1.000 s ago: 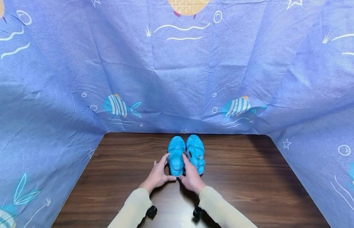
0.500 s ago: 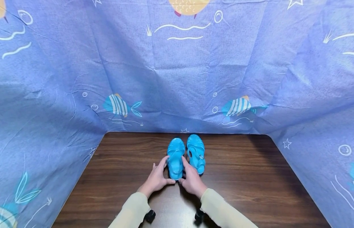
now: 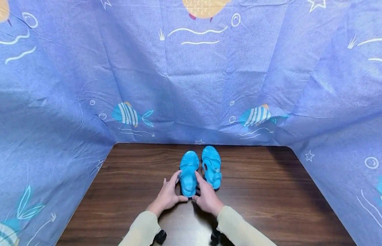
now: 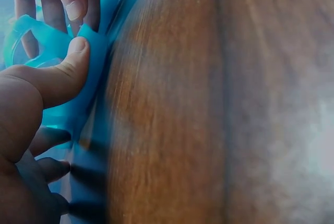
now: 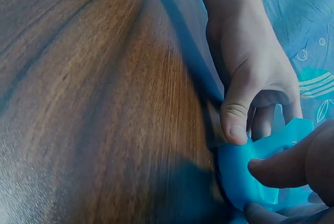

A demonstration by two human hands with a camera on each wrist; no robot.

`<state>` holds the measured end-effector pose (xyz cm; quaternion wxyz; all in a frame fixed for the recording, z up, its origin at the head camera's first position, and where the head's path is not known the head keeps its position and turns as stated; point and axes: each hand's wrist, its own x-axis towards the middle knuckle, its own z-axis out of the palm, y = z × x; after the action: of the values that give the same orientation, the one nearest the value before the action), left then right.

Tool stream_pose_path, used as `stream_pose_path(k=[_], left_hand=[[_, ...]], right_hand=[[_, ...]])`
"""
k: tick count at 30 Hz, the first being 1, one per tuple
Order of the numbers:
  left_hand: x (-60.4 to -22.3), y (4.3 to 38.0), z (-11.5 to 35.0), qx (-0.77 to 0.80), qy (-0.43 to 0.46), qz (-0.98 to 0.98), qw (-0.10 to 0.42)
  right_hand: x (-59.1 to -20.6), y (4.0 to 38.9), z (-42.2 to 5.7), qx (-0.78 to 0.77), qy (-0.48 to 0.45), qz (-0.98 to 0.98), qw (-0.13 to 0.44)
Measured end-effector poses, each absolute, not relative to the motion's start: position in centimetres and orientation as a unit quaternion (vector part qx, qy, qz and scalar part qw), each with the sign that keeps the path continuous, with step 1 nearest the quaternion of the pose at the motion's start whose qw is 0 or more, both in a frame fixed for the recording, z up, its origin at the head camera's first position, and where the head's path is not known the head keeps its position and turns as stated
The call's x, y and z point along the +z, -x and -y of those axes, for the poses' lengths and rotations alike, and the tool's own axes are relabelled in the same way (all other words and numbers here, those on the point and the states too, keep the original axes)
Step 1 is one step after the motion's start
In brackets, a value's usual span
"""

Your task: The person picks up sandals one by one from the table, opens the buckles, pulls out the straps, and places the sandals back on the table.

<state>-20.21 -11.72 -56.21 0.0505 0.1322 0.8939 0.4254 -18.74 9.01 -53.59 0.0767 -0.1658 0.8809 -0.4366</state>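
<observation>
Fingers of the left hand and right hand curl round opposite sides of a glossy bright-blue plastic sandal, thumbs at its heel with tips near each other, forefingers spread forward along the sides. Held sandal is on the dark-brown wood-grain table, just left of a matching bright-blue buckled sandal. Versus one second ago, held sandal has come slightly toward the person; buckled sandal about unchanged. Forearms in cream sleeves reach forward, angled inward.

Blue sandal beside its twin, both upright
</observation>
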Motion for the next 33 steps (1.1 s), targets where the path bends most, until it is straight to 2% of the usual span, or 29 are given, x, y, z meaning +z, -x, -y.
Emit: stream_pose_path(k=[12, 19, 27, 33], left_hand=[[-56.2, 19.4, 12.0, 0.435, -0.136, -0.889, 0.043], [-55.9, 19.7, 13.2, 0.452, -0.141, -0.879, 0.063], [-55.6, 20.5, 14.0, 0.501, -0.142, -0.854, -0.008], [-55.7, 21.0, 13.3, 0.522, -0.128, -0.843, -0.034]], right_hand=[[-53.8, 18.3, -9.1, -0.440, 0.174, -0.878, 0.078], [-53.4, 18.6, -9.8, -0.447, 0.189, -0.873, 0.042], [-51.4, 19.9, -9.8, -0.410, 0.209, -0.888, -0.020], [-50.0, 21.5, -9.1, -0.373, 0.264, -0.885, -0.087]])
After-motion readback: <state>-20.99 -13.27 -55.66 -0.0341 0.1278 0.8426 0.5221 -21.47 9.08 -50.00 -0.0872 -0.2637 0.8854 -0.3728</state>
